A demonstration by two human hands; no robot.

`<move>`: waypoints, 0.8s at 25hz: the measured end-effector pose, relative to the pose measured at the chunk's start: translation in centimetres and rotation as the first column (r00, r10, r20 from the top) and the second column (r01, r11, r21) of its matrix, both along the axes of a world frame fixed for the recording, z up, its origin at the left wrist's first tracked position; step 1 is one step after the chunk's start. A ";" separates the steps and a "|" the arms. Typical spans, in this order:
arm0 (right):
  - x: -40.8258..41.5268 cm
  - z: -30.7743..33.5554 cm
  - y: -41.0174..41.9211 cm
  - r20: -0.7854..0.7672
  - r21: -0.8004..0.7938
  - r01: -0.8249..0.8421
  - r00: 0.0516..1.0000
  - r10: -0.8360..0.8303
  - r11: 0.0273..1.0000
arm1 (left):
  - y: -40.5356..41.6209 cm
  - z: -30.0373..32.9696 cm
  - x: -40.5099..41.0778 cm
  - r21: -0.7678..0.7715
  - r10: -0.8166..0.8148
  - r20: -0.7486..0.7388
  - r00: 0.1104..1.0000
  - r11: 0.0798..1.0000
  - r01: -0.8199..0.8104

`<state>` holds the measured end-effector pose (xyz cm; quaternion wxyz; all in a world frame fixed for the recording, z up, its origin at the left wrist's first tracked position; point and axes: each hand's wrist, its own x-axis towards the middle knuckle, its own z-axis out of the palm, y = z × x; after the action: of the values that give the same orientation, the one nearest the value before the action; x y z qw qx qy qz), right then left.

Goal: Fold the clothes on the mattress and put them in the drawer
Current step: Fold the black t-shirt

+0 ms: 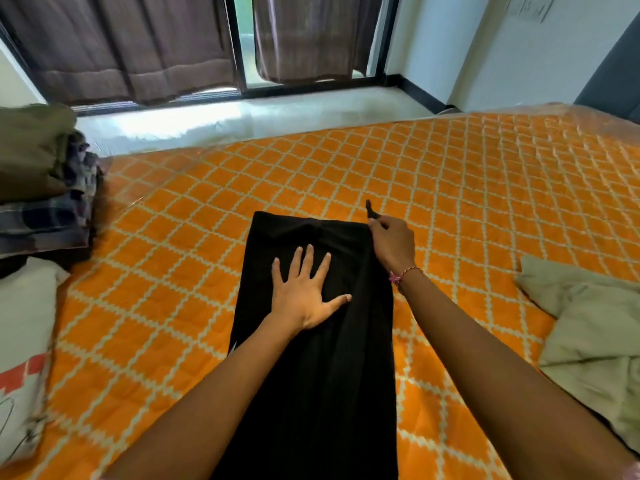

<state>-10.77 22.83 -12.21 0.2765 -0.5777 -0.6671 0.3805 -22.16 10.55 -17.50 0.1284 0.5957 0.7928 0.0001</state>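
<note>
A long black garment (322, 368) lies flat on the orange patterned mattress (173, 237), running from the near edge of the view toward the middle. My left hand (304, 292) presses flat on it with fingers spread. At the garment's far right corner, my right hand (391, 242) pinches the fabric edge, and a small black tab sticks up above the fingers. A pale green crumpled garment (588, 334) lies on the mattress at the right. No drawer is in view.
A stack of folded clothes (45, 181), olive on top and plaid below, sits at the left edge. A white pillow with red print (24, 358) lies below it. Beyond the mattress are pale floor, brown curtains (138, 50) and a glass door.
</note>
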 end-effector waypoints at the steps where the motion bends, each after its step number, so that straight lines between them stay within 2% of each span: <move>1: -1.0 0.6 -0.4 -0.100 0.010 -0.015 0.995 0.016 1.000 | 0.3 0.4 0.0 0.091 0.010 0.147 0.989 0.996 -0.023; 2: -2.2 1.0 -1.0 -0.143 0.017 -0.041 0.989 0.043 0.999 | 0.6 1.1 0.0 0.219 0.048 0.407 0.912 0.964 -0.148; 3: -3.3 1.1 -1.7 -0.142 0.012 -0.079 0.987 0.080 0.997 | 1.0 1.8 -0.1 0.279 0.084 0.715 0.694 0.876 -0.394; 4: -4.2 0.9 -2.2 -0.103 -0.007 -0.120 0.988 0.118 0.993 | 1.3 2.7 -0.4 0.188 0.084 0.920 0.382 0.761 -0.621; 5: -4.8 0.5 -2.5 -0.044 -0.029 -0.119 0.992 0.118 0.992 | 1.6 3.1 -1.3 0.080 0.096 0.978 0.187 0.653 -0.753; 6: -4.9 0.2 -2.4 0.036 -0.018 -0.068 0.997 0.069 0.997 | 1.6 3.5 -2.4 0.055 0.136 0.977 0.166 0.588 -0.807; 8: -3.5 0.0 -1.9 0.221 0.097 0.093 0.969 -0.113 0.991 | 1.6 3.3 -5.4 0.203 0.363 0.809 0.463 0.565 -0.799; 9: -2.4 -0.3 -1.4 0.342 0.123 0.146 0.922 -0.180 0.982 | 1.5 3.1 -6.9 0.240 0.466 0.685 0.560 0.581 -0.777; 10: -1.3 -0.4 -1.7 0.458 0.117 0.182 0.862 -0.216 0.976 | 1.3 3.2 -8.1 0.199 0.542 0.605 0.583 0.606 -0.770; 11: -0.5 -1.1 -1.5 0.536 0.083 0.201 0.817 -0.213 0.976 | 1.4 3.2 -9.0 0.119 0.589 0.574 0.568 0.627 -0.770; 12: -0.2 -1.4 -1.4 0.555 0.031 0.192 0.813 -0.177 0.981 | 1.7 3.5 -9.6 0.044 0.603 0.569 0.559 0.656 -0.753; 13: -0.5 -1.5 -1.0 0.445 -0.084 0.198 0.884 -0.141 0.977 | 2.2 3.7 -10.1 -0.026 0.602 0.579 0.549 0.687 -0.726; 14: -1.0 -1.4 -0.6 0.255 -0.237 0.184 0.959 -0.121 0.954 | 2.7 4.1 -10.4 -0.091 0.581 0.629 0.516 0.715 -0.693; 15: -1.3 -1.5 0.0 0.108 -0.321 0.158 0.986 -0.130 0.934 | 3.0 4.3 -10.5 -0.120 0.547 0.693 0.469 0.729 -0.674; 16: -1.5 -1.4 0.7 0.016 -0.323 0.125 0.992 -0.127 0.938 | 3.2 4.1 -10.4 -0.101 0.498 0.771 0.396 0.710 -0.697; 18: -1.7 -1.3 2.0 -0.071 -0.164 0.151 0.984 -0.164 0.975 | 3.0 3.7 -10.7 -0.068 0.366 0.912 0.185 0.580 -0.812; 19: -1.8 -1.5 2.6 -0.149 -0.154 0.159 0.972 -0.182 0.975 | 2.7 3.7 -11.0 -0.099 0.292 0.953 0.078 0.545 -0.833; 20: -1.9 -1.2 2.8 -0.251 -0.233 0.135 0.948 -0.194 0.963 | 2.5 3.9 -11.0 -0.147 0.239 0.971 -0.014 0.547 -0.824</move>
<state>-12.70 25.65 -13.44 0.3327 -0.6003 -0.5273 0.5009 -33.12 13.03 -13.64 0.3998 0.1016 0.6863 0.5989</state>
